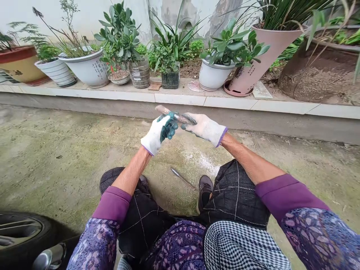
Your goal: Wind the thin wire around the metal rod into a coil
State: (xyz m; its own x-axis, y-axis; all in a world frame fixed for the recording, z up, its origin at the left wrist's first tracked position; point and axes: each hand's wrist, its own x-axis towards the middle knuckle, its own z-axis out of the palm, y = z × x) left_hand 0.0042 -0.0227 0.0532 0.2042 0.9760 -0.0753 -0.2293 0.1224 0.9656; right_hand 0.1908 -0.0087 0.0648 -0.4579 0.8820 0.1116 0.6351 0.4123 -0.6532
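Both my hands wear white work gloves with green palms. My left hand (pixel 159 132) and my right hand (pixel 204 128) are closed on the two ends of a long, thin, greyish-brown object (pixel 174 114), held level in front of me above my knees. I cannot make out what the object is. Its left tip sticks out past my left fingers. On the ground between my feet lies a slim grey rod-like piece (pixel 182 178) beside a patch of white powder (pixel 204 161).
I sit over a concrete yard floor (pixel 56 150). A raised ledge (pixel 180 98) at the back holds several potted plants, among them a white pot (pixel 89 69) and a tilted pink pot (pixel 261 56). A tyre (pixel 19 232) sits at the bottom left.
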